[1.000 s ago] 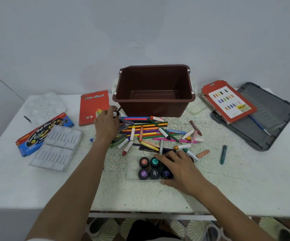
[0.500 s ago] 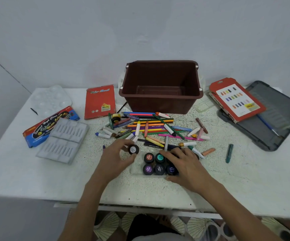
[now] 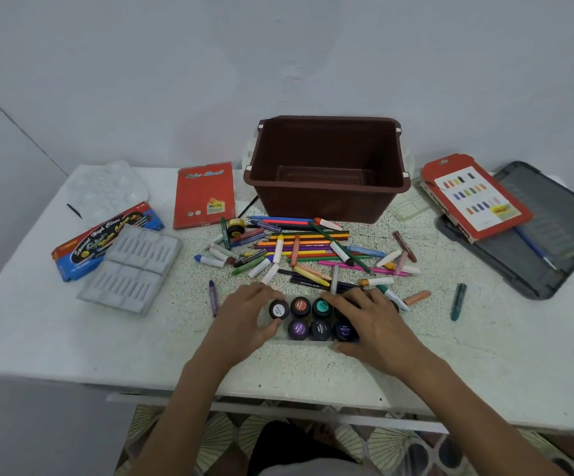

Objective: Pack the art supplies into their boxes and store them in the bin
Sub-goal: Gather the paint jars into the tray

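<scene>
My left hand point(image 3: 244, 321) grips a white-lidded paint pot point(image 3: 278, 309) at the left end of a clear tray point(image 3: 309, 341) near the table's front. Several other paint pots stand in that tray, among them an orange one point(image 3: 300, 305), a teal one point(image 3: 321, 306) and a purple one point(image 3: 297, 329). My right hand point(image 3: 371, 321) rests over the tray's right end and covers some pots. Behind them lies a heap of loose crayons and coloured pencils point(image 3: 306, 250). The brown bin point(image 3: 327, 166) stands open and empty at the back.
On the left lie a blue-red watercolour box point(image 3: 83, 242), a grey insert tray point(image 3: 134, 266), a clear palette point(image 3: 110, 188) and a red box point(image 3: 205, 194). A red crayon box point(image 3: 474, 195) rests on a dark grey case point(image 3: 533, 242) at the right. A yellow pot point(image 3: 235, 227) sits among the pencils. Stray crayons: point(image 3: 213, 297), point(image 3: 458, 301).
My left hand fetched the white-lidded pot from the pencil heap and brought it down to the left end of the tray. My right hand stayed on the tray.
</scene>
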`<act>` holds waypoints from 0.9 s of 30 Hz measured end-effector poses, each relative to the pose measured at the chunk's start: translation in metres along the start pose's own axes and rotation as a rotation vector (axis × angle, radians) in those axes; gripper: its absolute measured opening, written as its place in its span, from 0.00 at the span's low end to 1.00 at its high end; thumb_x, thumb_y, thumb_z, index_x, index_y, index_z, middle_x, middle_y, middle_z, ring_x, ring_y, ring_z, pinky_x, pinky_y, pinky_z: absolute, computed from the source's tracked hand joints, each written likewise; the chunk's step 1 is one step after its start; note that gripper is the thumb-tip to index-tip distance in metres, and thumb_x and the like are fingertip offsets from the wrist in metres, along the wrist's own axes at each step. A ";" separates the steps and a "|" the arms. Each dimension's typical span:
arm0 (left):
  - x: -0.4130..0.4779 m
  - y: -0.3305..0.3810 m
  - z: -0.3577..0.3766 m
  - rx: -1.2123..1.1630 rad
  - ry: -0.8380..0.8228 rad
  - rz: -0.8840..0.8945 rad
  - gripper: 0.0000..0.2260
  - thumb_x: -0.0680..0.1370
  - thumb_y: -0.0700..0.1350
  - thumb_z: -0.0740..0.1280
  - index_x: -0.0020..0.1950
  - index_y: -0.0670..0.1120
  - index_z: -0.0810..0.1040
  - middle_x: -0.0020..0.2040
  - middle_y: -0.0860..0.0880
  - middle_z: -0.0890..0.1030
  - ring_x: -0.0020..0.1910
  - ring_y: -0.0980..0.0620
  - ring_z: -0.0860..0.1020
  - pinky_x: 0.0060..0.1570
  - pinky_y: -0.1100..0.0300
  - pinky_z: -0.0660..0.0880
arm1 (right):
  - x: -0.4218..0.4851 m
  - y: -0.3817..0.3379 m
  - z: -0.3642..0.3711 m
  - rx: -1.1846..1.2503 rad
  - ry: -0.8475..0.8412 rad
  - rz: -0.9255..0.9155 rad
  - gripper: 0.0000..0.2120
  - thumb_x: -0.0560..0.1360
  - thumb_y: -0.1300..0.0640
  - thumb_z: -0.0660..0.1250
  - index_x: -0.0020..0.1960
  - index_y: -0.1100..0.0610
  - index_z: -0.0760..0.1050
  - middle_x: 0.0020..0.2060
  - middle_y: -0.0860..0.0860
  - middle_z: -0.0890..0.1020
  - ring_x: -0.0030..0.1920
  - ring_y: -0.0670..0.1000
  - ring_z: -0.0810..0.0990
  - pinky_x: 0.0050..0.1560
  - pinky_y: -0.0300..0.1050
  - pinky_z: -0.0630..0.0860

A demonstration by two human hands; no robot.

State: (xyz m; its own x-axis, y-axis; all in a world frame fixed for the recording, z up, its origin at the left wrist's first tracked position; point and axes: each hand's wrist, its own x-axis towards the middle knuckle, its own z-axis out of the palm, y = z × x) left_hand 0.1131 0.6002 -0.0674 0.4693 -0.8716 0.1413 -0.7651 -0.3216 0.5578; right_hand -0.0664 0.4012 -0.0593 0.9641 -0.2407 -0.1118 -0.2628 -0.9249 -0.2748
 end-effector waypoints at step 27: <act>0.108 -0.060 -0.035 0.514 0.105 -0.387 0.19 0.82 0.46 0.62 0.73 0.51 0.70 0.70 0.45 0.73 0.67 0.40 0.70 0.65 0.44 0.65 | 0.000 0.001 0.002 0.000 0.012 -0.018 0.39 0.71 0.36 0.69 0.77 0.43 0.58 0.62 0.48 0.72 0.58 0.54 0.69 0.60 0.52 0.70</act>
State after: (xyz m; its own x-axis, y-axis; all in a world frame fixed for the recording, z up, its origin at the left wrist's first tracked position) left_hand 0.2251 0.5379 -0.0567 0.7741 -0.6247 0.1022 -0.6330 -0.7639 0.1255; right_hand -0.0664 0.4005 -0.0617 0.9692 -0.2272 -0.0949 -0.2450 -0.9293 -0.2765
